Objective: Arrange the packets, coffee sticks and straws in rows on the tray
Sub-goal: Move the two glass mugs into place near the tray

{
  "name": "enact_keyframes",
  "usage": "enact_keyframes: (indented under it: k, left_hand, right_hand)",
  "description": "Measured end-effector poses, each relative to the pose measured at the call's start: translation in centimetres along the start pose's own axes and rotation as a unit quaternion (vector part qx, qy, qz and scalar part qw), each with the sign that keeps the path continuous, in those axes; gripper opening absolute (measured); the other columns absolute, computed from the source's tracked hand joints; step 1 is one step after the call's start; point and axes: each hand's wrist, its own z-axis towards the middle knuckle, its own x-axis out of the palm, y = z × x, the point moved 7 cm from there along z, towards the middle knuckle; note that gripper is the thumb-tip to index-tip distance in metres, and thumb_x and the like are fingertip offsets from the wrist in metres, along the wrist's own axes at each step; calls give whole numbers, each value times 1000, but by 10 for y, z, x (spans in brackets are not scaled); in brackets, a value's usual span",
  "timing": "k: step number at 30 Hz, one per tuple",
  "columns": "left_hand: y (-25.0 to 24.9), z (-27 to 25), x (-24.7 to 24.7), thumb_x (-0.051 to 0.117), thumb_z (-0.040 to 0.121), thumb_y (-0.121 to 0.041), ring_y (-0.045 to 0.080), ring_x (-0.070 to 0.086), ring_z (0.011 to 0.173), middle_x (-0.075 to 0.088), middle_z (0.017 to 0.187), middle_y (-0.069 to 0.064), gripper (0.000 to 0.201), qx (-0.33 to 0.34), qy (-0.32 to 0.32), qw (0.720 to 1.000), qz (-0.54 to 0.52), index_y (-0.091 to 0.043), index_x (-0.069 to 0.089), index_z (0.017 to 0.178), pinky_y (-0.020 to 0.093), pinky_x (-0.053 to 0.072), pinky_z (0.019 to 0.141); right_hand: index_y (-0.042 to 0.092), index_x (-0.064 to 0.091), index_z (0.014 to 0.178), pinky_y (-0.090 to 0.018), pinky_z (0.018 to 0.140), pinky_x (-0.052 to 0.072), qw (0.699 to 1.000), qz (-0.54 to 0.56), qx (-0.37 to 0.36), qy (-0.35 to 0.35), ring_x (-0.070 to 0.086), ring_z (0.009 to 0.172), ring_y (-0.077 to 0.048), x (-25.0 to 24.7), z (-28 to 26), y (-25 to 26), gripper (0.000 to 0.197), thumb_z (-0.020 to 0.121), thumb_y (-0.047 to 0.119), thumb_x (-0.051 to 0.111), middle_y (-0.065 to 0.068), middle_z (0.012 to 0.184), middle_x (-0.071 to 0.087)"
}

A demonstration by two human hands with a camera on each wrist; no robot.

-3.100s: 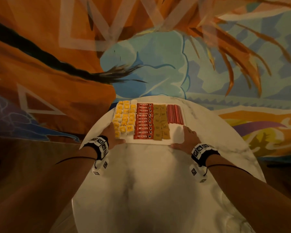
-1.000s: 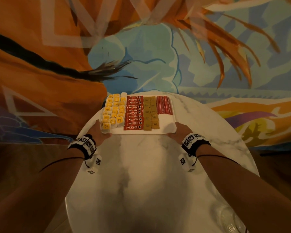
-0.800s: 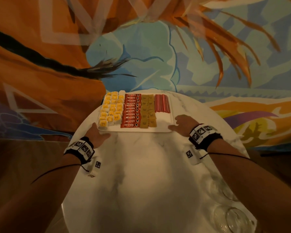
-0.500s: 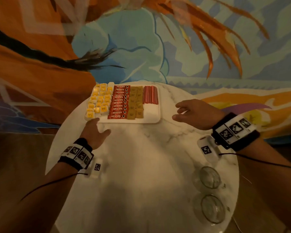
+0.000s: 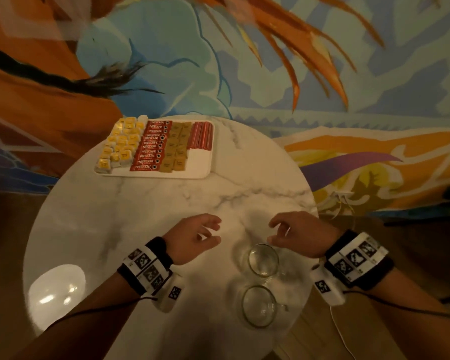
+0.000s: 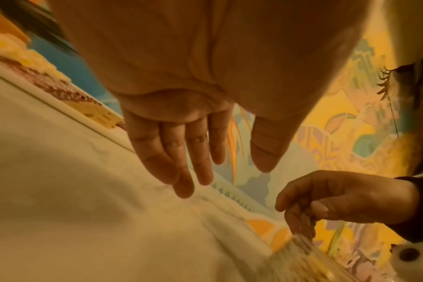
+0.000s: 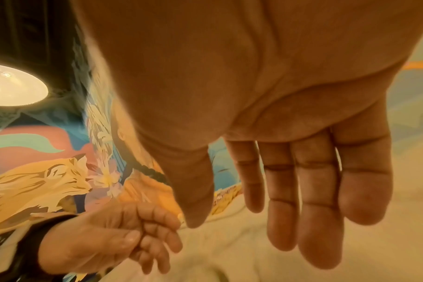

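Note:
A white tray [image 5: 200, 165] lies at the far left of the round marble table [image 5: 115, 216]. On it stand rows of yellow packets [image 5: 121, 144], red coffee sticks [image 5: 151, 146], brown packets [image 5: 177, 149] and red straws [image 5: 201, 135]. My left hand [image 5: 208, 235] hovers over the table's middle, well short of the tray, fingers relaxed and empty. My right hand [image 5: 277, 233] hangs beside it, just above the nearer glass, also empty. In the left wrist view my left hand [image 6: 220, 171] has straight fingers; in the right wrist view my right hand [image 7: 254, 225] is spread loose.
Two clear glasses [image 5: 263, 259] [image 5: 257, 306] stand at the table's near right, below my right hand. A lamp's glare [image 5: 56, 291] shines on the near left of the tabletop. A painted mural wall [image 5: 270, 74] rises behind the table.
Both hands let go of the tray and drew back toward me to the table's middle. The tray stays at the far side. The view tilted down, bringing two glasses into sight.

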Motion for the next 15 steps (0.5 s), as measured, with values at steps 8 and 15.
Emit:
enact_keyframes:
  k: [8,15]
  left_hand:
    - [-5,-2,56,75,86,-27,-2,60,104,62,120,-20,49,14,48,998,26,-34,56,130,18,50,85]
    - [-18,-1,66,77,82,-33,-4,52,118,53,129,-20,59,44,49,997,34,-42,49,134,22,51,92]
  right_hand:
    - [29,73,108,-31,83,53,999,-2,-45,-12,67,91,-10,42,4,-5,27,84,41,68,8,97,74]
    - [30,78,98,-34,77,56,996,15,-74,-55,69,83,-6,30,18,9,19,84,38,68,10,90,76]
